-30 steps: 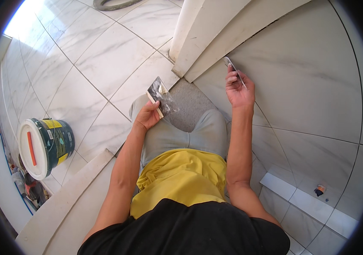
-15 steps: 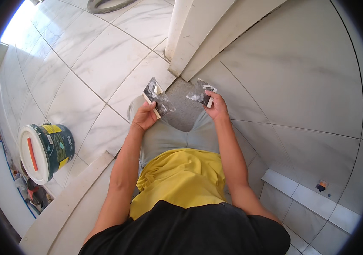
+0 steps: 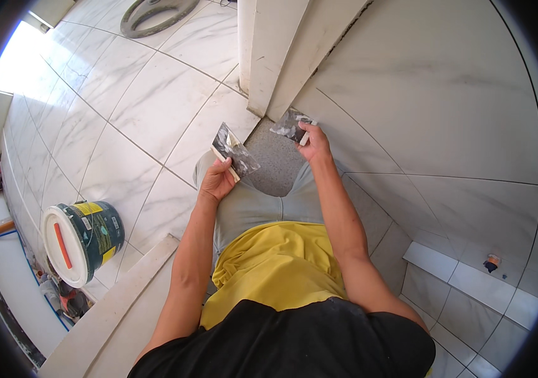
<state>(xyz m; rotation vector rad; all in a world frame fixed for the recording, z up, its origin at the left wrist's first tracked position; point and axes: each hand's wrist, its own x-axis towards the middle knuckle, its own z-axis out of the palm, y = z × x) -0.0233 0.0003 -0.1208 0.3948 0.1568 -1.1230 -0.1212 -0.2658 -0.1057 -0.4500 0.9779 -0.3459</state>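
My left hand (image 3: 218, 181) is closed on the pale edge grip of a flat, wide-bladed putty knife (image 3: 238, 155). White filler is smeared over its dark blade, with a small cream lump near the upper corner. In my right hand (image 3: 315, 145) is a second putty knife (image 3: 289, 127), also pale-gripped and smeared with white. Its blade lies close to the foot of the white door frame (image 3: 269, 75); whether they touch I cannot tell. Both tools are above a speckled grey sill (image 3: 273, 157), between my knees.
A dark green bucket (image 3: 102, 230) with a white lid and red handle stands on the marbled tile floor (image 3: 149, 126) at left. Large tiles cover the wall (image 3: 433, 113) at right, above a tiled ledge (image 3: 433, 260). A grey ring-shaped object (image 3: 131, 26) lies at the far left.
My right hand has moved slightly up and left, bringing its putty knife nearer the door frame's foot. The left putty knife stays nearly in place. The whole view has shifted a little.
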